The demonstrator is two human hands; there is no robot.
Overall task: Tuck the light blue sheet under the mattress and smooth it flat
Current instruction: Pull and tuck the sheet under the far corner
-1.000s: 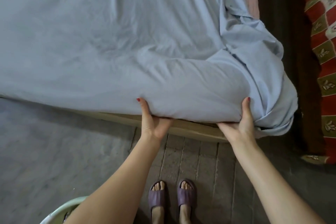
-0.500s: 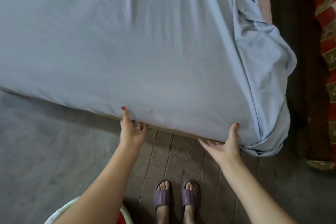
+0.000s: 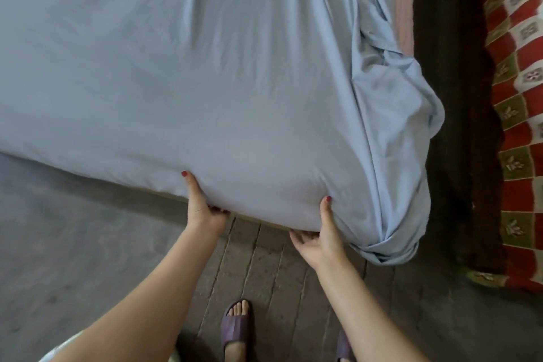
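The light blue sheet covers the mattress and wraps over its near edge. Loose sheet bunches at the right corner and hangs down the right side, where a strip of pink mattress shows. My left hand grips the near edge, thumb on top of the sheet, fingers tucked underneath. My right hand grips the same edge near the corner, thumb up on the sheet, fingers curled under the edge.
Grey floor lies to the left and a brick-patterned floor under my feet in purple slippers. A red and olive patterned rug or blanket lies at the right beyond a dark gap. A pale basin rim shows at the bottom left.
The bulge in the sheet along the near edge has flattened. Both hands came off the edge briefly, then returned to grip it further right, with fingers under it again.
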